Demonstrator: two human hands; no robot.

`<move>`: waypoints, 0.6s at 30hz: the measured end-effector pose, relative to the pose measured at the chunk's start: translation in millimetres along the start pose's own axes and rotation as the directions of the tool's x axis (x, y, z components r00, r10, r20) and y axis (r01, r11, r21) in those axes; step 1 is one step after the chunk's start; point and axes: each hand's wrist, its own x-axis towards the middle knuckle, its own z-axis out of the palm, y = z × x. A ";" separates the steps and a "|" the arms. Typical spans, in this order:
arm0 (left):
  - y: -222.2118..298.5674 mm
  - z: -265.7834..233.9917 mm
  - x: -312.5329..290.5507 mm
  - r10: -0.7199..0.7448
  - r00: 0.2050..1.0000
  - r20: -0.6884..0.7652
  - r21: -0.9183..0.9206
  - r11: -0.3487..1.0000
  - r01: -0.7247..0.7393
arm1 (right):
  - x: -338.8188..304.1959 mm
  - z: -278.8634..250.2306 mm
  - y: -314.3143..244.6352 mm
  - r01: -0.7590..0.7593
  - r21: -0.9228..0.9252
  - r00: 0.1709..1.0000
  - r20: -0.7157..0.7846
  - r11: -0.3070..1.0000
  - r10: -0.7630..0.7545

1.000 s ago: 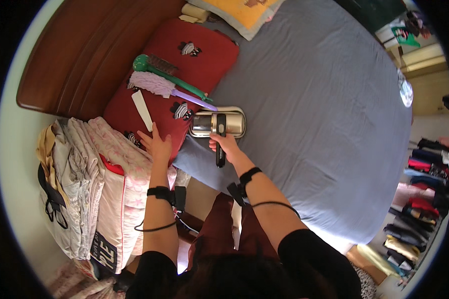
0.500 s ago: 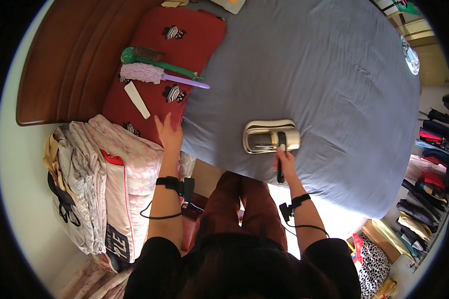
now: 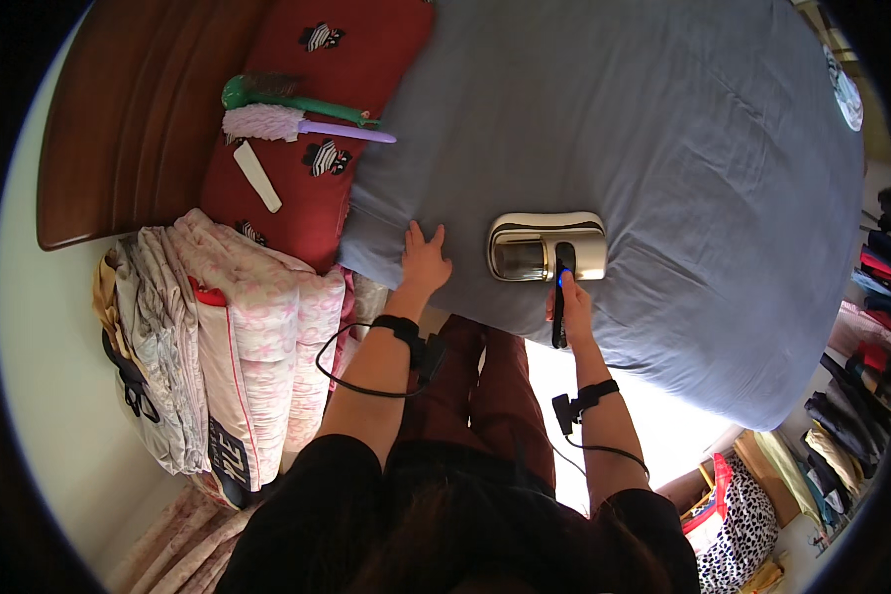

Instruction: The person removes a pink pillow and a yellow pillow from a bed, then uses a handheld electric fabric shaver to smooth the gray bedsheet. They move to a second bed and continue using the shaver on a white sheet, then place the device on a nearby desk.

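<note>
A handheld mattress vacuum, gold and white with a see-through dust cup, rests flat on the grey bed sheet. My right hand is closed around its black handle, which points back toward me. A small blue light glows on the handle by my thumb. To the left, my left hand is at the sheet near the bed's front edge, fingers spread, holding nothing. Past it lies a red pillow with cartoon patches. On the pillow are a green-handled brush, a lilac fluffy duster and a flat white strip.
A brown wooden headboard borders the bed at the left. Folded pink and white bedding is stacked beside the pillow. Shelves of folded clothes stand at the far right, with a spotted bag at the lower right.
My left hand has moved right, from the pillow's edge to the sheet. A blue light now shows on the vacuum's handle. The view has shifted slightly.
</note>
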 end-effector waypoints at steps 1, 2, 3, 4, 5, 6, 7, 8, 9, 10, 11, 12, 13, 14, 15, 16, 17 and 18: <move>-0.3 -4.0 2.9 -0.004 1.000 0.024 -0.032 0.999 0.004 | -2.5 -1.4 0.5 0.015 0.012 0.999 0.040 1.000 -0.016; 0.3 -8.1 6.0 -0.028 0.996 0.087 -0.036 0.999 0.032 | -4.9 -2.6 0.7 -0.005 -0.005 0.999 0.033 1.000 0.005; 2.0 -11.7 9.1 -0.040 0.992 0.123 -0.051 0.998 0.047 | -7.7 -3.4 0.7 -0.008 0.000 0.999 0.041 1.000 0.008; 4.2 -15.0 12.5 -0.077 0.984 0.159 -0.046 0.995 0.086 | -9.3 -3.8 0.0 0.026 0.032 0.996 0.081 0.999 -0.028; 7.4 -16.8 14.7 -0.087 0.978 0.191 -0.045 0.994 0.097 | -11.9 -3.5 0.0 0.008 0.007 0.998 0.057 1.000 -0.009; 10.6 -18.1 16.8 -0.122 0.967 0.223 -0.024 0.991 0.131 | -13.5 -2.1 -0.1 0.003 -0.005 0.998 0.058 1.000 -0.003; 13.5 -18.8 18.0 -0.152 0.947 0.281 -0.003 0.987 0.159 | -15.6 -1.1 -0.3 0.003 -0.004 0.998 0.057 1.000 -0.003; 16.1 -18.8 18.9 -0.180 0.947 0.265 0.030 0.983 0.179 | -17.1 0.7 -0.4 -0.005 -0.007 0.999 0.034 1.000 0.005; 18.4 -18.3 18.9 -0.202 0.939 0.277 0.062 0.979 0.193 | -19.0 2.1 -0.6 -0.030 -0.004 0.998 0.060 1.000 0.030; 20.1 -17.8 18.9 -0.213 0.946 0.243 0.093 0.976 0.196 | -20.9 3.4 -0.9 -0.005 0.008 0.999 0.052 1.000 0.004; 21.8 -15.9 17.0 -0.235 0.929 0.285 0.117 0.971 0.210 | -23.5 4.1 -1.3 -0.019 0.014 0.998 0.058 1.000 0.019; 23.6 -14.0 15.1 -0.246 0.927 0.284 0.140 0.967 0.214 | -26.4 3.8 -2.1 -0.052 0.022 0.995 0.083 0.998 0.050; 25.6 -11.3 12.5 -0.260 0.918 0.301 0.161 0.962 0.220 | -29.5 3.3 -3.2 -0.069 0.041 0.995 0.078 0.997 0.066; 27.9 -8.4 9.4 -0.258 0.931 0.258 0.182 0.959 0.215 | -32.9 1.9 -4.9 -0.055 0.025 0.995 0.082 0.998 0.053; 31.0 -4.5 6.4 -0.255 0.938 0.234 0.197 0.957 0.211 | -36.0 0.3 -6.7 -0.049 0.004 0.996 0.078 0.999 0.048; 34.4 -0.2 2.7 -0.258 0.942 0.214 0.217 0.953 0.212 | -39.1 -1.5 -8.7 0.011 0.011 0.997 0.071 1.000 -0.012; 38.4 4.5 -1.2 -0.251 0.951 0.180 0.217 0.953 0.211 | -41.9 -3.4 -11.0 -0.042 -0.024 0.997 0.062 0.999 0.043; 41.7 8.8 -5.0 -0.251 0.957 0.148 0.221 0.951 0.215 | -44.1 -4.1 -12.7 -0.042 -0.030 0.998 0.051 0.999 0.043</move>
